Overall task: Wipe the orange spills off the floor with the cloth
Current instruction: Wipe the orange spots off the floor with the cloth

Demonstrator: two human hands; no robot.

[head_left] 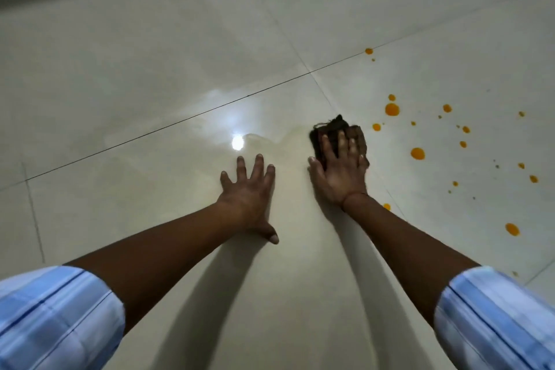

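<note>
The fingers (342,144) of the right hand (339,171) lie spread and flat on a dark brown cloth (327,132), pressing it down onto the floor (150,69); the thumb rests on the tile at the cloth's left edge. The cloth is bunched, and its far end sticks out past the fingertips. A thin reddish thread circles the right wrist. The left hand (249,195) lies just to the left, palm down on the bare tile, fingers apart and holding nothing.

The orange spills (417,153) are scattered to the right of the cloth: several round drops of differing sizes and many small specks, running from a far drop (368,51) on a grout line down to a near one (512,229) by the right forearm. One small drop (386,206) sits just beside the right wrist. The nearest drops lie close to the cloth without touching it.

The floor is glossy, pale cream tile with thin dark grout lines, and a bright lamp reflection (237,142) shines left of the cloth. Both forearms are bare below rolled light blue striped sleeves (54,318).
</note>
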